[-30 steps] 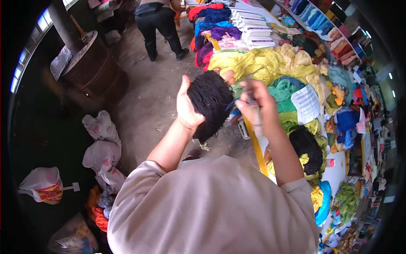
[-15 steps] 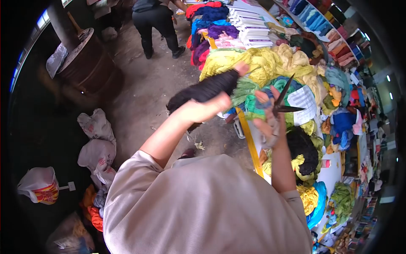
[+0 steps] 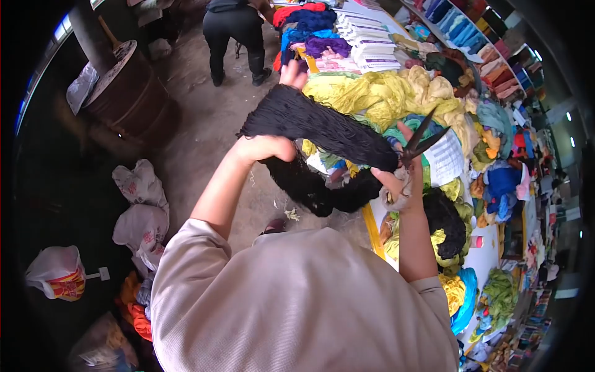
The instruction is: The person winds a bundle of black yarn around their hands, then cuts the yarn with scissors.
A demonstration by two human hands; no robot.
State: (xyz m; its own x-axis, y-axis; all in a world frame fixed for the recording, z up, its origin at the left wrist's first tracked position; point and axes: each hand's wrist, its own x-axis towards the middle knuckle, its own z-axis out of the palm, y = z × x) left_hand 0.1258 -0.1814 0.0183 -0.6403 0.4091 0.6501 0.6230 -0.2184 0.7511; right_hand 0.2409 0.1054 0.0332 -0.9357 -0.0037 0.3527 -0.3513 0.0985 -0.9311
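A skein of black yarn [image 3: 328, 133] stretches between my two hands, its lower strands sagging in a loop over the floor and the table edge. My left hand [image 3: 266, 149] holds the skein's left end; the fingertips show beyond the yarn's far side and the thumb on the near side. At the right end, my right hand [image 3: 392, 181] has the skein against its fingers and also keeps hold of dark scissors [image 3: 423, 141], whose parted blades point up and right. Part of each hand is hidden by the yarn. Some wrapping covers part of my right hand.
Yellow yarn [image 3: 384, 93], a written paper sheet [image 3: 444, 158] and another black bundle [image 3: 445, 223] lie on the table at right. White stacks [image 3: 369, 43] stand farther off. A person [image 3: 235, 40] bends near the far end. A rusty drum [image 3: 130, 93] and plastic bags [image 3: 141, 226] are at left.
The black skein, earlier bunched at my left hand, is now spread across to my right hand. My left hand has shifted left. The scissors stay in my right hand.
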